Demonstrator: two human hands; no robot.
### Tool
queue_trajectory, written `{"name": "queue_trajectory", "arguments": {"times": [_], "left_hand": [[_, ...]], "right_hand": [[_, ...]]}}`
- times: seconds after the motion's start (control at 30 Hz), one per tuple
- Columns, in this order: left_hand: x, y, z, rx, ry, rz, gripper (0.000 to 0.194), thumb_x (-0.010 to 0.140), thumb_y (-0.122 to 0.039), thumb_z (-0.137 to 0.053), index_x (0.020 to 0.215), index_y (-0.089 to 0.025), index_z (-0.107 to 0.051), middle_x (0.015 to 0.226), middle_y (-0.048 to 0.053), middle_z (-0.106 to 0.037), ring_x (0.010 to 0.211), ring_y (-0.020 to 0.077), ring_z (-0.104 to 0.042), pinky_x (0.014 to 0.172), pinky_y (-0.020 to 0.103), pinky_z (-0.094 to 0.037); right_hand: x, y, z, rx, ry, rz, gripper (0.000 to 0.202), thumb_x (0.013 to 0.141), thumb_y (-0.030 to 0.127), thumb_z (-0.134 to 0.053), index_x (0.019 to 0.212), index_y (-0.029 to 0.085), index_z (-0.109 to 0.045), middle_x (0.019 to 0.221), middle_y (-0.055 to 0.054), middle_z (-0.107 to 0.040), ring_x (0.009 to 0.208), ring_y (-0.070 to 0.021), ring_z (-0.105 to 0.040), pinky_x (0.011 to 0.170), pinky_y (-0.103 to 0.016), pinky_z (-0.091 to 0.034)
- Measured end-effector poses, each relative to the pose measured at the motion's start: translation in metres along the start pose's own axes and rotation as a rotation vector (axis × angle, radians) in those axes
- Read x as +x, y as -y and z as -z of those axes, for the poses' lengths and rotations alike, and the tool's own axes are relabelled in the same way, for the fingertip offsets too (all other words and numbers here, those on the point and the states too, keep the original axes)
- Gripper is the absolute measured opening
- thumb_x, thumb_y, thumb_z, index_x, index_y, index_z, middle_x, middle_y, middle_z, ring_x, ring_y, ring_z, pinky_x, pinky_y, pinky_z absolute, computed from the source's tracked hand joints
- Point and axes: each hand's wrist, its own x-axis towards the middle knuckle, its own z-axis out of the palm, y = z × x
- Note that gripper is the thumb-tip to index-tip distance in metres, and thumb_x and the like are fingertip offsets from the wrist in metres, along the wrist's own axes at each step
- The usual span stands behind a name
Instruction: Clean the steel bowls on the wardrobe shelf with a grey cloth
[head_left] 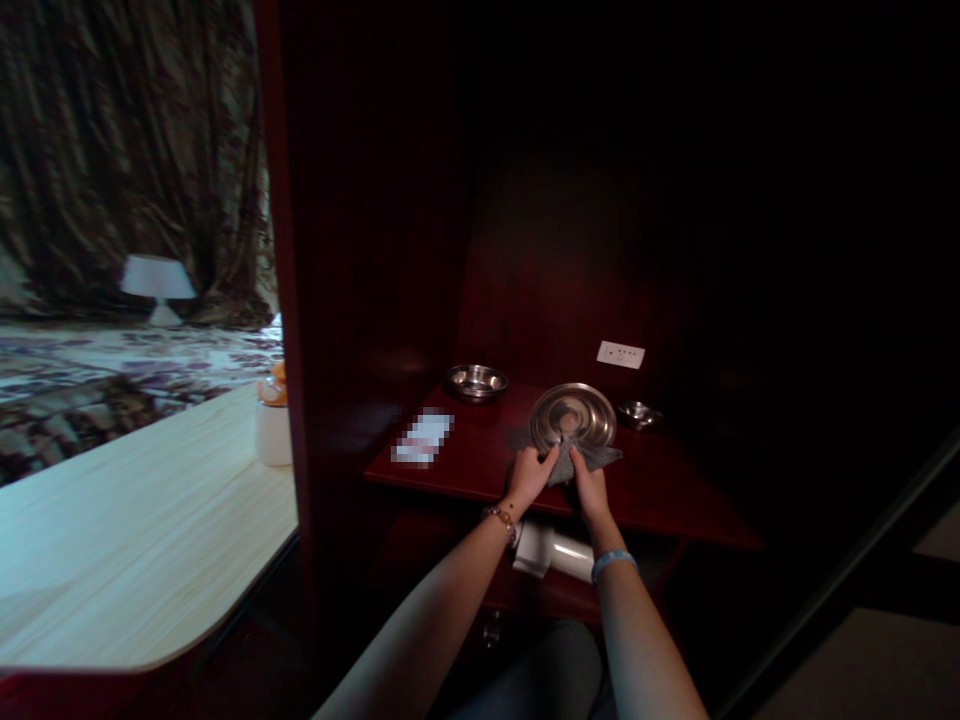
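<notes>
A round, shiny metal lid or plate [589,408] is tilted up above the dark red shelf [472,470], its face towards me. A grey cloth [562,468] lies over its near edge. My left hand [529,476] is closed on the cloth and the near left edge of the metal piece, thumb on top. On the near right edge, my right hand [590,484] grips the cloth and metal in the same way. The fingers under the metal piece are hidden.
A metal bowl [477,382] stands at the back left of the shelf, a smaller metal dish [640,415] at the right. A blurred white packet [424,438] lies at left. Below are white rolls [570,556]. A pale table [150,520] with a white jar [273,432] is beyond the partition.
</notes>
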Motion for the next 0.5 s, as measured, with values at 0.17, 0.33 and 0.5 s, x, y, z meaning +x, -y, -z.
{"name": "queue_trajectory", "arguments": {"times": [0.17, 0.33, 0.5], "left_hand": [[0.0002, -0.0006, 0.0006, -0.021, 0.005, -0.021, 0.044, 0.091, -0.045, -0.053, 0.08, -0.009, -0.076, 0.085, 0.018, -0.076, 0.081, 0.0238, -0.072, 0.064, 0.027, -0.044], [0.002, -0.0015, 0.0002, -0.023, -0.026, 0.016, 0.041, 0.092, -0.04, -0.053, 0.076, -0.009, -0.075, 0.082, 0.016, -0.076, 0.077, 0.0216, -0.071, 0.062, 0.026, -0.041], [0.0033, -0.0007, -0.0007, -0.013, -0.101, 0.044, 0.04, 0.091, -0.039, -0.053, 0.074, -0.01, -0.074, 0.078, 0.015, -0.075, 0.073, 0.0199, -0.069, 0.062, 0.025, -0.04]], "right_hand": [[-0.0011, 0.0021, 0.0, -0.012, 0.002, -0.029, 0.062, 0.07, 0.057, -0.071, 0.113, 0.012, -0.07, 0.108, -0.012, -0.075, 0.099, -0.028, -0.069, 0.087, -0.038, -0.054], [0.0002, -0.0002, -0.0001, -0.022, 0.016, -0.027, 0.062, 0.07, 0.057, -0.071, 0.113, 0.012, -0.07, 0.108, -0.012, -0.075, 0.097, -0.0279, -0.069, 0.086, -0.038, -0.054], [0.0029, -0.0045, -0.0005, -0.009, 0.026, -0.003, 0.061, 0.072, 0.054, -0.071, 0.117, 0.013, -0.069, 0.114, -0.011, -0.074, 0.106, -0.027, -0.067, 0.096, -0.038, -0.051]]}}
